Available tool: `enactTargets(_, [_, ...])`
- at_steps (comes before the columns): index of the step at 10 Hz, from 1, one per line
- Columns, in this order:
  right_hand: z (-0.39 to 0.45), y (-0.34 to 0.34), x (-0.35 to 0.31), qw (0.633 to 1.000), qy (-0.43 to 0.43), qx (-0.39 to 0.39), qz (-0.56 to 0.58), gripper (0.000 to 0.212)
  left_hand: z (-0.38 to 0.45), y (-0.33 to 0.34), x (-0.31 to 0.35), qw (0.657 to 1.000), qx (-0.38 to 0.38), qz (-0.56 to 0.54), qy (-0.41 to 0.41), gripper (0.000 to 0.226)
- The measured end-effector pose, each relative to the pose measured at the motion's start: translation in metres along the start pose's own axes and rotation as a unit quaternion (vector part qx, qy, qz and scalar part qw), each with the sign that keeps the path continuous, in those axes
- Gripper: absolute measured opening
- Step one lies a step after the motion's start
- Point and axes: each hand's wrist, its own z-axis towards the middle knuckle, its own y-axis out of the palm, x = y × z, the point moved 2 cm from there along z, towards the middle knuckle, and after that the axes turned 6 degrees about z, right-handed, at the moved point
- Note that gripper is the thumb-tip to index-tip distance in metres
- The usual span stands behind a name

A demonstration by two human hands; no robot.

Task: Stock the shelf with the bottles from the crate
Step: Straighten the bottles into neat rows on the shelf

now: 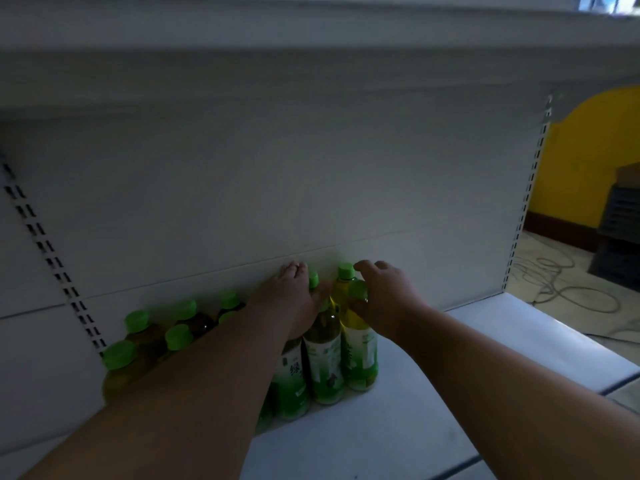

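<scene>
Several green-capped tea bottles (149, 344) stand in a cluster on the white shelf (433, 393), against its back panel. My left hand (294, 296) lies flat over the tops of the bottles in the middle, fingers stretched toward the back panel. My right hand (384, 292) curls around the neck of the rightmost front bottle (358, 355), which has a yellow-green body and a green label. Another bottle (323, 362) stands between my two hands. My left forearm hides part of the cluster. No crate is in view.
An upper shelf (311, 74) overhangs the bottles. Slotted uprights (45, 244) run down both sides of the back panel. Off the shelf's right end lie a yellow wall (585, 161), dark stacked crates (620, 237) and loose cables (561, 282) on the floor.
</scene>
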Motion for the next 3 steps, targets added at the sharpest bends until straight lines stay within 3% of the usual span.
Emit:
enactTargets(1, [-0.022,-0.024,-0.019,0.998,-0.051,0.001,-0.039,0.065,-0.032,-0.02,-0.005,0.997,0.074,0.021,0.005,0.071])
enactTargets(3, [-0.081,-0.059,-0.073,0.99,-0.113,-0.015,-0.08,0.065,-0.125,-0.033,-0.028,0.992,0.115,0.043,-0.026,0.051])
